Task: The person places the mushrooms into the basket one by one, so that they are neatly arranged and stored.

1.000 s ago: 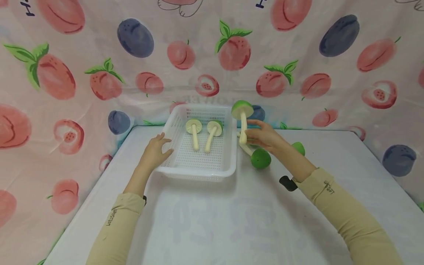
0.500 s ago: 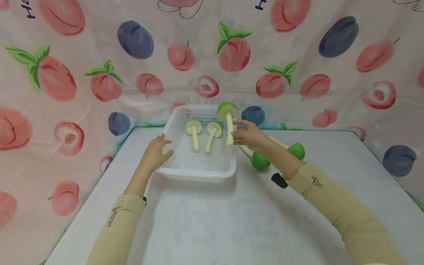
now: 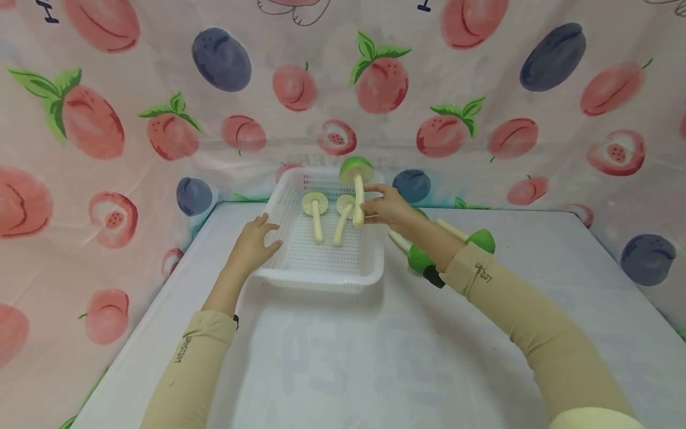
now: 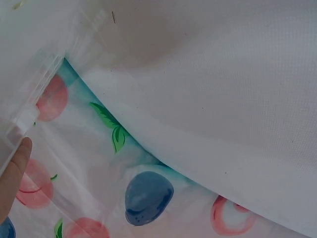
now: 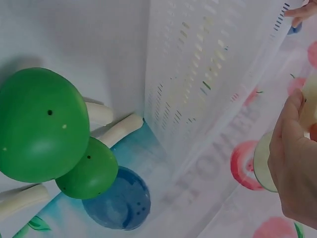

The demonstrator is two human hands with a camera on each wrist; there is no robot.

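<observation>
My right hand [image 3: 393, 208] pinches the pale stem of a toy mushroom [image 3: 357, 187] with a green cap. The mushroom is held cap-up over the right back part of a white plastic basket [image 3: 316, 277]. Inside the basket lie two more toy mushrooms, one on the left [image 3: 316, 223] and one on the right [image 3: 343, 223], pale undersides up. At the basket's left side, my left hand [image 3: 250, 243] touches the rim with fingers and thumb spread. In the left wrist view only one finger [image 4: 17, 171] shows, beside the basket's edge.
Right of the basket, more green-capped mushrooms lie on the white table [image 3: 332, 357]: one near the basket [image 3: 419, 260], another farther right [image 3: 482, 240], and one partly hidden behind the right arm. A fruit-print cloth [image 3: 300, 131] hangs behind the table.
My right hand has carried the mushroom leftward from beside the basket's right rim to over its inside. The left hand and the two mushrooms in the basket have stayed put.
</observation>
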